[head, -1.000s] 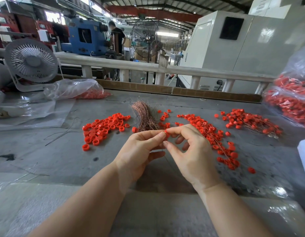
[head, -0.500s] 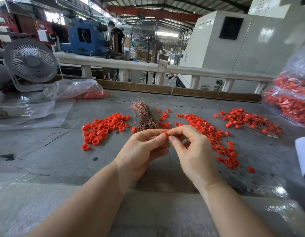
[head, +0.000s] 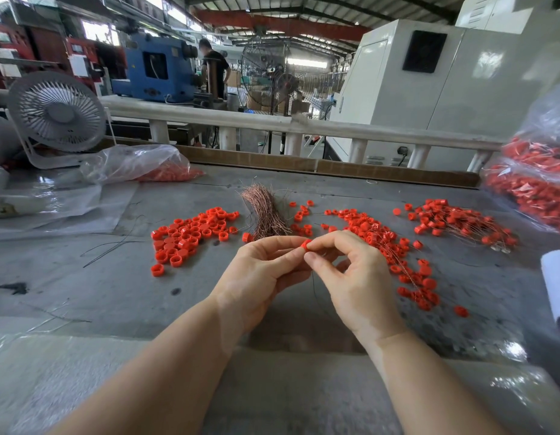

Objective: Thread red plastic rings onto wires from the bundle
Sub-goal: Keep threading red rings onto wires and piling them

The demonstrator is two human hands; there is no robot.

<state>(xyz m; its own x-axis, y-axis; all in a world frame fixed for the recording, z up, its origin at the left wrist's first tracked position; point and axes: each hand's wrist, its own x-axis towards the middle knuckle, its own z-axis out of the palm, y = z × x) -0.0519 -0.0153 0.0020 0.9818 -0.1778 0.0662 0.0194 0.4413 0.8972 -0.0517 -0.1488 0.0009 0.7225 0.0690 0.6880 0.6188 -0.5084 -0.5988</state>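
My left hand point(head: 262, 274) pinches a red plastic ring point(head: 305, 244) between thumb and fingertips above the table. My right hand point(head: 350, 277) meets it from the right, fingertips pinching a thin dark wire point(head: 313, 285) that hangs down below the ring. Just beyond the hands lies the copper wire bundle point(head: 265, 211). Loose red rings point(head: 190, 235) are heaped to its left. Rings strung on wires point(head: 394, 246) spread to the right, with a second such pile point(head: 454, 219) farther right.
A white desk fan point(head: 57, 113) and a plastic bag of rings point(head: 137, 164) stand at the back left. Full bags of red rings point(head: 533, 183) sit at the right edge, with a white roll point(head: 556, 284) below them. Stray dark wires point(head: 115, 243) lie left.
My right hand's fingers have closed in on the ring, and the wire now hangs below the two hands. The hands stayed in about the same place.
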